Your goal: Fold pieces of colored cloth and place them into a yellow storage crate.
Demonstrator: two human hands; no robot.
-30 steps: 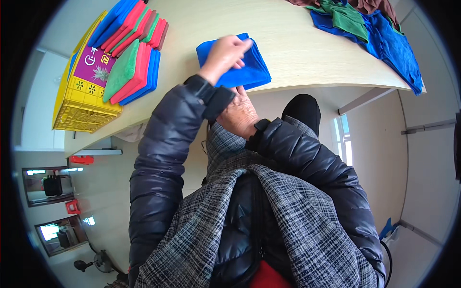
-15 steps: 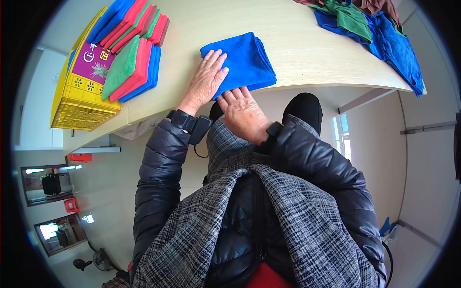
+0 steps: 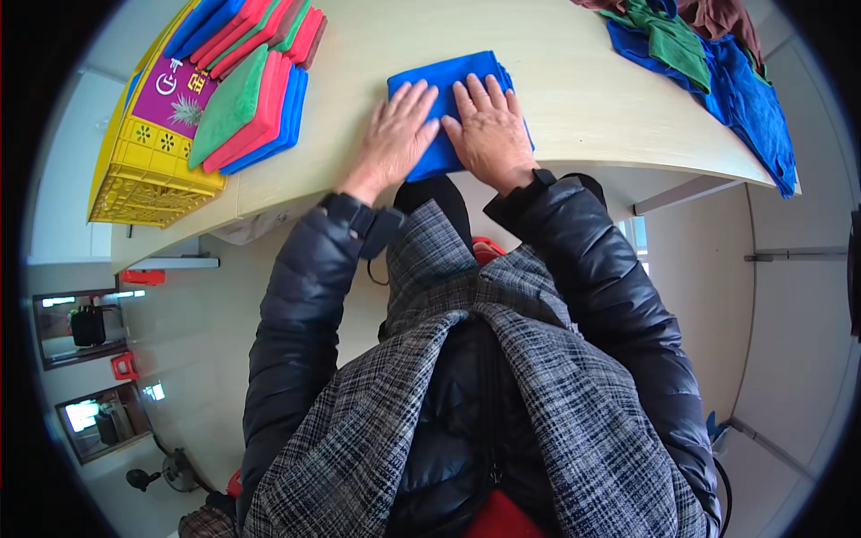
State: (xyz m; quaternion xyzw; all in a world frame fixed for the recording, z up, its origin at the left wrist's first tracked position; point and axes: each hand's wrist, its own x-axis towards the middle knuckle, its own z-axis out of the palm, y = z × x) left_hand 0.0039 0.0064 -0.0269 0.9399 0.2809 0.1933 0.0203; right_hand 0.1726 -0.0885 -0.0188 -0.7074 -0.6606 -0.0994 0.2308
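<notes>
Yellow crate (image 3: 148, 175), far left of the folded blue cloth (image 3: 448, 99): stacked cloths (image 3: 256, 94) overhang it. Our left hand (image 3: 395, 134) and right hand (image 3: 489, 130): flat, grip wide, pressing the cloth at the surface (image 3: 583, 108) edge. Loose pile (image 3: 708, 63), far right. Risk: uneven pressure skews the fold.

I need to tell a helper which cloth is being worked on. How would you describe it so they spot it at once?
On the pale wooden table, look at the near edge, between the yellow plastic crate and the loose heap of cloths. The folded blue cloth lies there alone, flat under the left hand and right hand, unlike the stacked or crumpled ones.
</notes>
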